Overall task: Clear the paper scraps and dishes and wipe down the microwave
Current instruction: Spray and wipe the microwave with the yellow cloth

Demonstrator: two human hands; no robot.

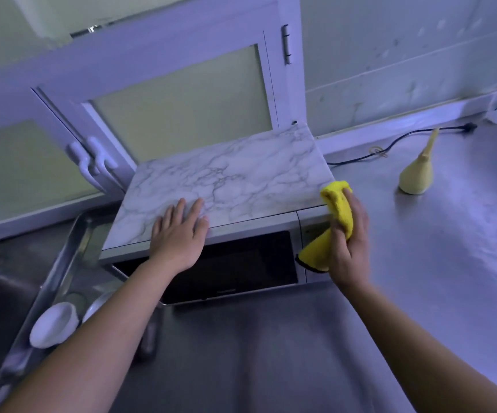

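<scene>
Cloth in right hand, left hand on microwave

Control panel mostly behind cloth; dishes in tray partly hidden by forearm.

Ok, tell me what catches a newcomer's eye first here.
The bright yellow cloth, gripped in the right hand at the microwave's front right corner. Then the left hand flat on its marble-patterned top, and a pale pear-shaped object on the counter to the right.
</scene>
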